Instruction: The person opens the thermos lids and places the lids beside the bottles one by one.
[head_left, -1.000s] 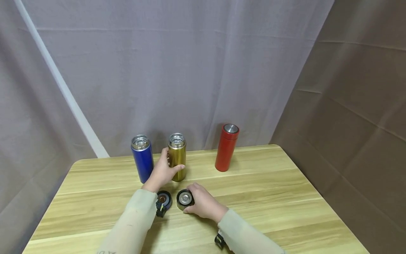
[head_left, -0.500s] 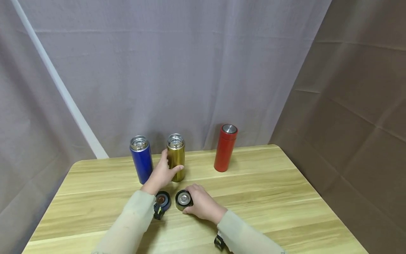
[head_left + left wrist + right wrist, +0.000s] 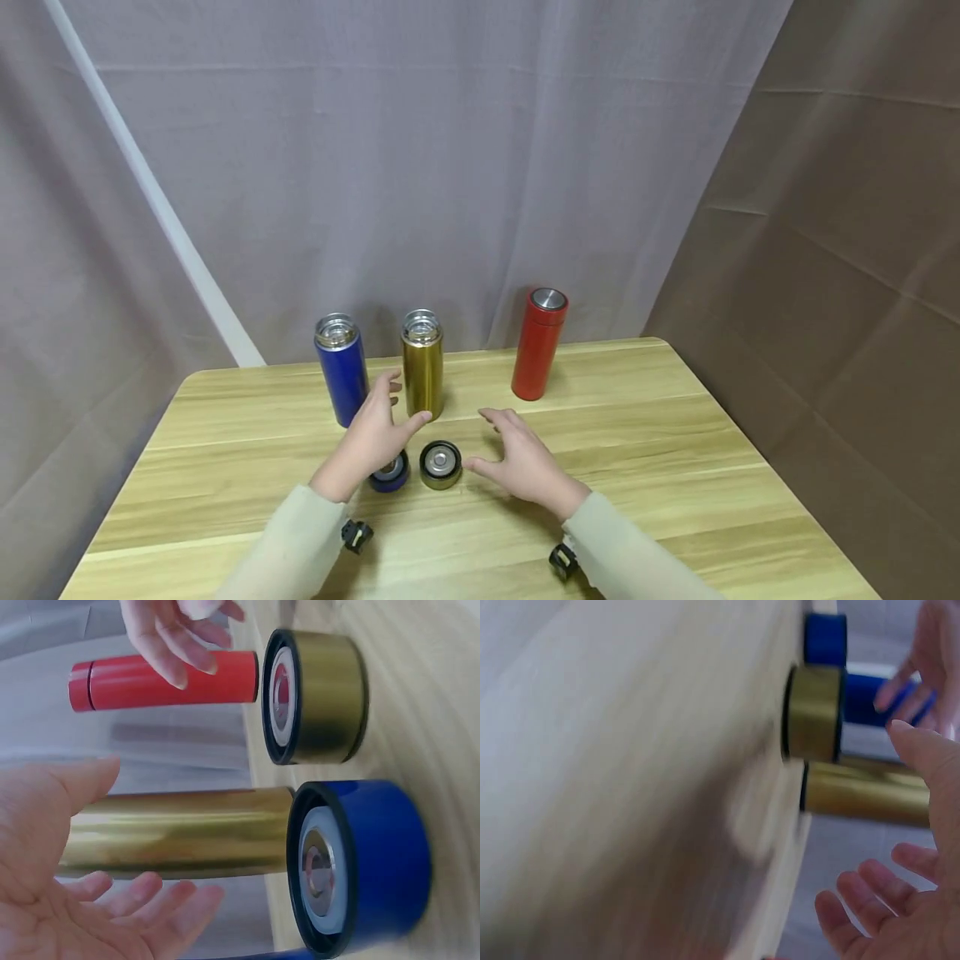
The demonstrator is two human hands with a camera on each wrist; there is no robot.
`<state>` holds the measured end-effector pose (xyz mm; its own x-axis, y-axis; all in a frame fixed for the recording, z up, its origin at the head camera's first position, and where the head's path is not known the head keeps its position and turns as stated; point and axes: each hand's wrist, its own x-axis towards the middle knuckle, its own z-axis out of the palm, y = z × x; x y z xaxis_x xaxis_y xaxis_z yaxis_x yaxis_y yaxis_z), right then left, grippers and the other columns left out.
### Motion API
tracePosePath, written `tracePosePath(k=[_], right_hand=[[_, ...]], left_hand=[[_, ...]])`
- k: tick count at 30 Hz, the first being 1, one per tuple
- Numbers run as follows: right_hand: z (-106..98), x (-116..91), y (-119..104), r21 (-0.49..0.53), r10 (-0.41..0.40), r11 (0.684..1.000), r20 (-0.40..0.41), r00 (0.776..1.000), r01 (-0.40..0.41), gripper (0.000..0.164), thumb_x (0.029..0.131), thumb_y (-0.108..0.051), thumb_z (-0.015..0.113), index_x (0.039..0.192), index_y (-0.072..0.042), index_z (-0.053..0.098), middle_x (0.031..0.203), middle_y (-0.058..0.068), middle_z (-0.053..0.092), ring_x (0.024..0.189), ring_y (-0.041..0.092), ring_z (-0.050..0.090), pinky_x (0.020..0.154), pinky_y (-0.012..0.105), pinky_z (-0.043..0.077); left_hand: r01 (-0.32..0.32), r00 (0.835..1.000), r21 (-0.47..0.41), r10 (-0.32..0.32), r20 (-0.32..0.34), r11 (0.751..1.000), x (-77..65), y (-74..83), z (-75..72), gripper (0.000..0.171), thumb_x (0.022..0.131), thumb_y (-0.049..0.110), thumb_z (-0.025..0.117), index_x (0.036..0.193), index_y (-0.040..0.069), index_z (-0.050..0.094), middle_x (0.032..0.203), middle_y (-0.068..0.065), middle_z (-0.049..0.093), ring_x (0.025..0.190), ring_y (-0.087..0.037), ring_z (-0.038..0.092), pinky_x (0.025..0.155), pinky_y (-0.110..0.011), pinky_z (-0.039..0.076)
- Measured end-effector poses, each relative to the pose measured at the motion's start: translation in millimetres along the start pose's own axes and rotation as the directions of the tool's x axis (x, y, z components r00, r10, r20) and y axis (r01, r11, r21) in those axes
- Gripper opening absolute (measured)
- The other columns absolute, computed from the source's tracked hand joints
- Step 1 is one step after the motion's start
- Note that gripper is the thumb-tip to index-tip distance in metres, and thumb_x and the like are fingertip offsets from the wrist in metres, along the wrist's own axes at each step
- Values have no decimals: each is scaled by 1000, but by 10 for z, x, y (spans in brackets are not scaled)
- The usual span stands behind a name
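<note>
My left hand (image 3: 377,431) is just in front of the gold thermos bottle (image 3: 423,375), fingers spread and holding nothing. The bottle stands upright with its lid off and its steel mouth showing. On the table nearer me lies its gold lid (image 3: 441,464), upside down with the steel inside facing up. My right hand (image 3: 527,461) hovers right of that lid, thumb and fingers apart, nothing between them. A blue lid (image 3: 375,862), also upside down, sits left of the gold one, partly behind my left hand in the head view.
A lidless blue thermos bottle (image 3: 342,371) stands upright left of the gold one. Farther right stands a red thermos bottle (image 3: 539,344) with its lid on. The wooden table (image 3: 675,483) backs onto a grey curtain (image 3: 420,167).
My left hand has let go of the gold bottle and drawn back toward me. My right hand has released the gold lid and moved right, its fingers now spread.
</note>
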<state>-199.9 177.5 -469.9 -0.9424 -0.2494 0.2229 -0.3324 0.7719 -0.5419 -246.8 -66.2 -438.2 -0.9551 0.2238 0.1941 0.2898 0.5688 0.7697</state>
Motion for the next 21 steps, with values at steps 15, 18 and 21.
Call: tracePosePath(k=[15, 18, 21], right_hand=[[-591, -71, 346, 45, 59, 998, -149, 987, -53, 72, 81, -43, 76, 139, -11, 47, 125, 5, 55, 108, 23, 56, 90, 42, 49], [-702, -35, 383, 75, 41, 997, -197, 980, -27, 69, 83, -40, 75, 137, -7, 48, 119, 6, 56, 105, 23, 56, 89, 44, 49], [-816, 2, 407, 116, 35, 993, -266, 963, -4, 68, 84, -37, 76, 137, -6, 46, 116, 8, 56, 104, 25, 55, 86, 45, 51]], left_hand=[[-107, 985, -64, 114, 130, 992, -50, 250, 266, 77, 85, 32, 75, 146, 9, 33, 134, -15, 50, 117, -36, 55, 90, -45, 50], [-122, 982, -71, 131, 135, 990, 16, 327, 339, 76, 85, 33, 75, 146, 11, 34, 132, -12, 52, 116, -34, 56, 90, -43, 50], [-135, 979, -85, 146, 144, 987, 96, 415, 423, 74, 86, 34, 74, 145, 13, 35, 130, -10, 52, 115, -32, 56, 89, -42, 50]])
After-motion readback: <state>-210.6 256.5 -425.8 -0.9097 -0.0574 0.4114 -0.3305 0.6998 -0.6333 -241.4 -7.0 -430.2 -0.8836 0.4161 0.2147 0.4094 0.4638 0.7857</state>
